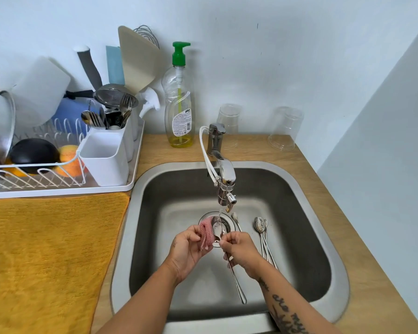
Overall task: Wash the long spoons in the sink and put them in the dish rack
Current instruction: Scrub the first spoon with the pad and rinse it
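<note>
Over the steel sink (307,213), my right hand (241,251) pinches a long spoon (234,276) near its bowl, which sits under the running tap (225,186). The spoon's handle points down toward me. My left hand (186,251) grips a pink mesh scrubber (206,233) right beside the spoon's bowl. Several more long spoons (263,235) lie on the sink floor to the right of the drain. The white dish rack (58,174) stands on the counter at the left, with a white cutlery holder (106,157) at its near right corner.
A dish soap bottle (179,104) with a green pump stands behind the sink. Two clear upturned cups (286,128) sit at the back right. An orange towel (51,249) covers the counter left of the sink. The rack holds bowls, utensils and a sieve.
</note>
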